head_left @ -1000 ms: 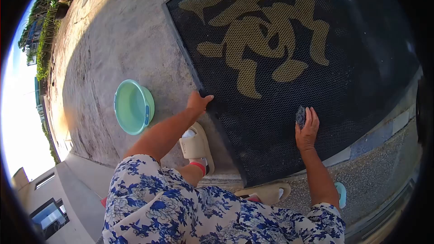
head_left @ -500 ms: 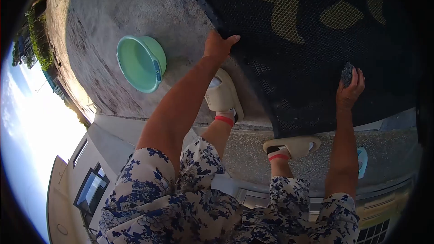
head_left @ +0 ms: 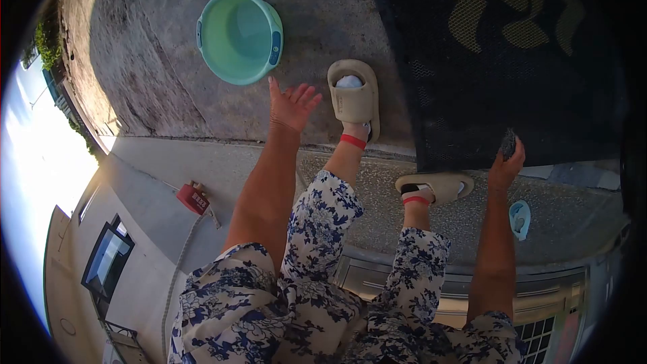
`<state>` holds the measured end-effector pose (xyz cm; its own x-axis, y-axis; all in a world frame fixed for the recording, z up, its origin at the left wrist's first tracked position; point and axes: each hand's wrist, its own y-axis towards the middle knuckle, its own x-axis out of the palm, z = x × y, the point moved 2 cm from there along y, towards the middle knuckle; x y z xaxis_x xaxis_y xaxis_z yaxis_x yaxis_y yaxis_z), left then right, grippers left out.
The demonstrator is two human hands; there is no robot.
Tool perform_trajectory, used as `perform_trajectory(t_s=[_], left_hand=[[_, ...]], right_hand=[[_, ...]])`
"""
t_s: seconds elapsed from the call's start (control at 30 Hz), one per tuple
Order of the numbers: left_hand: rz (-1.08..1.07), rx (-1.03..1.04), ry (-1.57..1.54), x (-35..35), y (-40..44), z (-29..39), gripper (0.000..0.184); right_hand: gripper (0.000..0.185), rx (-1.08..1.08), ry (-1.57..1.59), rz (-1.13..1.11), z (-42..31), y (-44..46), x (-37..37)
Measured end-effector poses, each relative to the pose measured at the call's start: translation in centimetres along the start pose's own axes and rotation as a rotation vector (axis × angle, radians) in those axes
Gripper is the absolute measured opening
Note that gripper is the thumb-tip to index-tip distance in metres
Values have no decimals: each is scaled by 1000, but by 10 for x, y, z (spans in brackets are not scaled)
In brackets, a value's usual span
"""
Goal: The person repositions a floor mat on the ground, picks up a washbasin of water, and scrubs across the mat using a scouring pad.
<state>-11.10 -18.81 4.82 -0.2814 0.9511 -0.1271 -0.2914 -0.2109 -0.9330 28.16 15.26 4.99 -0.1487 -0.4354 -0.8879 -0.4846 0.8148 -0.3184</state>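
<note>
My right grip is clamped on a dark grey scrubber, fingers curled round its right side. Scrubber's long axis runs roughly in line with my forearm, far end pointing away from me and leaning a touch right. It's over the near edge area of the black mat; contact with the mat, can't tell. Mat spreads ahead and to the left of this grip, side edge running away from me; gold pattern beyond the scrubber. Light-blue item sits near, behind the right grip.

My left grip is spread, fingers and thumb apart, pointing forward. Green basin is just ahead and left of it; thumb touching the rim, can't tell. Beige slipper just right of the left grip.
</note>
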Motion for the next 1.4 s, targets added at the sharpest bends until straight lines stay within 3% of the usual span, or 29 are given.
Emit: perform_trajectory(t_s=[0.07, 0.13, 0.17, 0.23, 0.27, 0.33, 0.47, 0.53, 0.6, 0.73, 1.0, 1.2, 1.27, 1.4], left_hand=[[69, -16, -132, -9, 6, 23, 102], [133, 47, -292, 1, 35, 44, 84], [118, 39, -304, 5, 55, 48, 84], [114, 188, -348, 3, 92, 49, 50], [110, 182, -360, 5, 93, 50, 50], [236, 81, -496, 10, 92, 51, 24], [280, 42, -450, -18, 58, 62, 26], [260, 36, -410, -23, 28, 65, 30], [208, 43, -390, -24, -2, 70, 36], [66, 70, -326, -19, -82, 97, 43], [-19, 169, -25, -45, -194, 161, 46], [-79, 245, 12, -60, -254, 185, 42], [29, 238, 94, -77, -270, 198, 37], [3, 239, 178, -99, -266, 239, 31]], right_hand=[[52, 224, 5, -76, 3, -30, -26], [52, 247, 19, -78, 4, -61, -56], [52, 306, 28, -116, 8, -75, -70], [53, 379, 4, -182, 16, -103, -99], [54, 395, -29, -214, 20, -118, -114], [56, 429, -152, -257, 27, -148, -144], [57, 665, -158, -387, 10, -199, -215], [60, 657, -113, -301, 40, -250, -242], [57, 662, -260, -292, 18, -269, -274], [54, 813, -251, -215, -48, -293, -325], [68, 976, 208, -54, -107, -303, -286], [64, 773, 245, -104, -141, -288, -260], [65, 815, 298, -68, -161, -295, -270], [69, 894, 334, -78, -171, -316, -281]])
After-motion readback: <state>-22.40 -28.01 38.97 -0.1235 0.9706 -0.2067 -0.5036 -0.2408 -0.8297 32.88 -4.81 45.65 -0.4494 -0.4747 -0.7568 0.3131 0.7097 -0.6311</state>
